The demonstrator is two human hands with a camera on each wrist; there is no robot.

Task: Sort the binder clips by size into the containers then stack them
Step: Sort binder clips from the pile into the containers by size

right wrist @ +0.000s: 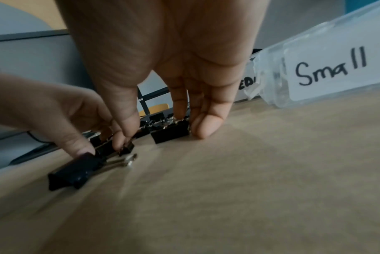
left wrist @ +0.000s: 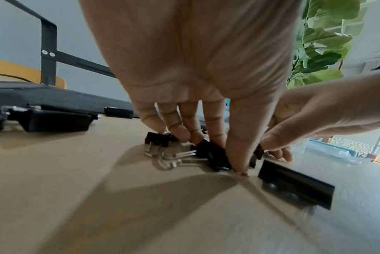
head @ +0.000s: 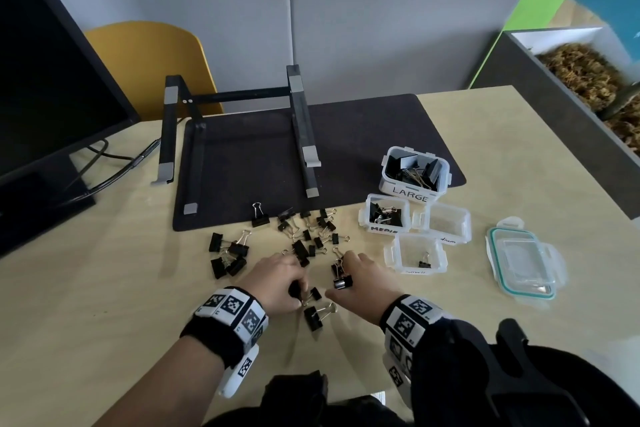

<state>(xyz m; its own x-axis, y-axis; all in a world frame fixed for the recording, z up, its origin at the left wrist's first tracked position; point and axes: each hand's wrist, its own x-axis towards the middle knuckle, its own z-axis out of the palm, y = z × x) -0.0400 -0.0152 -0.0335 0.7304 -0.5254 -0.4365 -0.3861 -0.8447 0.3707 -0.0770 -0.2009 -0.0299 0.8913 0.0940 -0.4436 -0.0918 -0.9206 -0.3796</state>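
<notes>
On the far left I saw the dark monitor point(head: 41, 87), and next to it the black metal laptop stand point(head: 239, 128) on the dark desk mat point(head: 363, 135). In front of the mat, many black binder clips with wire handles point(head: 304, 239) lay scattered on the pale wooden table point(head: 104, 322), with a small group of them point(head: 227, 255) apart on the left.

My left hand point(head: 277, 282) was low over the table, and its curled fingers point(left wrist: 236, 151) pinched one small black clip point(left wrist: 213, 156) that was still touching the wood. My right hand point(head: 363, 279) was just beside it; its thumb and fingers point(right wrist: 206, 125) held a wider black clip point(right wrist: 170, 133), which also stood on the table.

To the right stood four clear plastic containers. The one with the label LARGE point(head: 415, 177) was at the back with big clips inside, the one marked medium point(head: 386, 213) held several clips, its neighbour point(head: 446, 224) looked without clips, and the one labelled Small point(head: 417, 253) held one clip. Farther right lay a clear lid with a teal seal point(head: 521, 262)
</notes>
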